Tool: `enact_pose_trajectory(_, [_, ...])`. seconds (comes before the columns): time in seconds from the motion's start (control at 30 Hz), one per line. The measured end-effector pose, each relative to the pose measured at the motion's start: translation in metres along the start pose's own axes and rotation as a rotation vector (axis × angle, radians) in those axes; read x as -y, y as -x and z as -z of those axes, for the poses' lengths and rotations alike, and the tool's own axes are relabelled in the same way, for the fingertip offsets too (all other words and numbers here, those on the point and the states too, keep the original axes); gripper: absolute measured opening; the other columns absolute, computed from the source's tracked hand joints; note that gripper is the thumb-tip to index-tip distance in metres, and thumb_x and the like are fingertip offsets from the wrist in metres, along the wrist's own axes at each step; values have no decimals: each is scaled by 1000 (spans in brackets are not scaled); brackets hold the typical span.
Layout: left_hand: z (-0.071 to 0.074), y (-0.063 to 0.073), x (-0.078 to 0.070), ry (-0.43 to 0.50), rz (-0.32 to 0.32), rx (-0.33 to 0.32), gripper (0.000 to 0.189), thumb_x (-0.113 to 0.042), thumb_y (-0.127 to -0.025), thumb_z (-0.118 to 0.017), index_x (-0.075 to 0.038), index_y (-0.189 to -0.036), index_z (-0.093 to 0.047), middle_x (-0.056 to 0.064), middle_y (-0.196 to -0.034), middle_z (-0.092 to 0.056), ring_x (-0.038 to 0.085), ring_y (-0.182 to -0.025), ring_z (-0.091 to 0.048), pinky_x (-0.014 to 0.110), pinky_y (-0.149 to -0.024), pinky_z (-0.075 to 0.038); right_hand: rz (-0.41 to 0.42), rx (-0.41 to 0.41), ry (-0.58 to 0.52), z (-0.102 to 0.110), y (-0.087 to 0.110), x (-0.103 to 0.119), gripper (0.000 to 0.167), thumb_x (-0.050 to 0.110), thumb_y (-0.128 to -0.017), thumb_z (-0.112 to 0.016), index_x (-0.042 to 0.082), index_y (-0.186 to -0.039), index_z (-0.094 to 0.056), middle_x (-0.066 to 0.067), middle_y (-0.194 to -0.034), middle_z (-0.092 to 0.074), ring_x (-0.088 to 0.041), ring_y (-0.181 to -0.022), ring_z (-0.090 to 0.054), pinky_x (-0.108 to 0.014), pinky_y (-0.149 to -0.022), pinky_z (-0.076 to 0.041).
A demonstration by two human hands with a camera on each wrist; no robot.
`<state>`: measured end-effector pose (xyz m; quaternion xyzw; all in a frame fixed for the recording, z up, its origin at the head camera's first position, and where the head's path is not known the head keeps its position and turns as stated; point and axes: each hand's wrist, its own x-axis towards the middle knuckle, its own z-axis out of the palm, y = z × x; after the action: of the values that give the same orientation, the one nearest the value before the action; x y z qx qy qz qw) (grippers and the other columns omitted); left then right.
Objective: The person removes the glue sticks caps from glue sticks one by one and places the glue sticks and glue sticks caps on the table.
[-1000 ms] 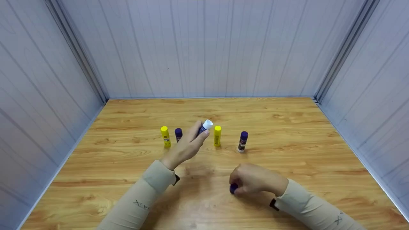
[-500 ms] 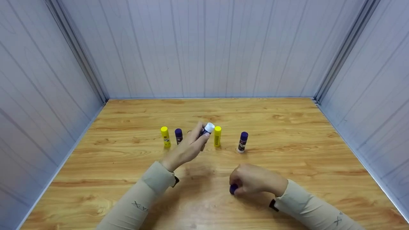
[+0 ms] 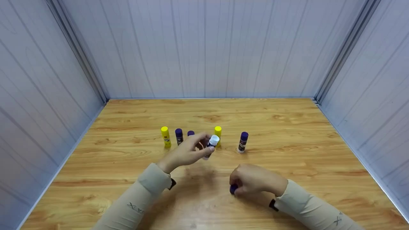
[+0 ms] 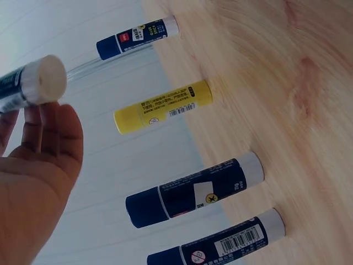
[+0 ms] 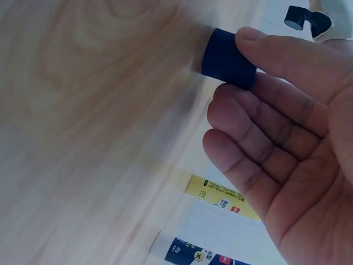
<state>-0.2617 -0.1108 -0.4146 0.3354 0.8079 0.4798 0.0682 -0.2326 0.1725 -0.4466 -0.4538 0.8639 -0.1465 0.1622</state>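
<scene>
The left hand point(image 3: 185, 152) pinches a blue glue stick point(image 3: 211, 144) with a white top, tilted, with a yellow stick point(image 3: 218, 131) right behind it and lots of wood table point(image 3: 198, 198) on the near side of those fingers. The right hand point(image 3: 257, 180) pinches a dark blue cap point(image 3: 233, 189) at or close to the wood, nearer the person than the left fingers, with wide wood from there to the right wall point(image 3: 374, 95). From above, the left fingers hide most of another blue stick point(image 4: 196, 190), but the left wrist view shows it standing whole, and the right wrist view shows the thumb point(image 5: 292, 58) on the cap.
</scene>
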Motion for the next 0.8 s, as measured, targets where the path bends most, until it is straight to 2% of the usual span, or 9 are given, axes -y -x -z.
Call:
enact_pose_trajectory(0.1, [0, 3, 1, 9, -6, 32, 23, -28, -106, -73, -14, -123, -68, 1, -106, -71, 16, -96, -66, 35, -86, -56, -5, 0, 1, -1, 0, 0, 10, 14, -89, -88, 11, -97, -82, 7, -81, -72, 4, -69, -55, -17, -65, -48])
enact_pose_trajectory(0.3, [-1, 10, 5, 28, 23, 114, 22, -20, -97, -85, -13, -113, -71, -1, -103, -75, 14, -93, -71, 31, -86, -61, -18, 7, -12, -1, 0, -1, 13, 13, -89, -88, 10, -100, -82, 5, -83, -74, 3, -70, -56, -17, -67, -50])
enact_pose_trajectory(0.5, [-7, 15, 9, -2, 45, 216, 22, -13, -90, -89, -10, -104, -72, -1, -102, -74, 10, -91, -71, 26, -84, -61, -12, 3, -6, -2, -1, -1, 14, 14, -88, -88, 10, -100, -82, 4, -85, -75, 3, -71, -57, -17, -67, -51])
enact_pose_trajectory(0.57, [-9, 16, 10, -15, 43, 245, 23, -11, -88, -90, -8, -102, -72, -1, -101, -72, 13, -90, -72, 26, -83, -61, -7, -2, -9, -2, -1, -1, 14, 13, -87, -88, 10, -100, -82, 4, -84, -76, 3, -70, -58, -17, -67, -51])
enact_pose_trajectory(0.8, [-16, 19, 14, -67, 55, 303, 23, -8, -86, -91, -8, -97, -71, -5, -97, -72, 8, -85, -70, 23, -80, -61, -11, -8, -18, -1, -1, 0, 15, 12, -86, -88, 8, -99, -82, 3, -83, -76, 3, -69, -57, -17, -66, -51])
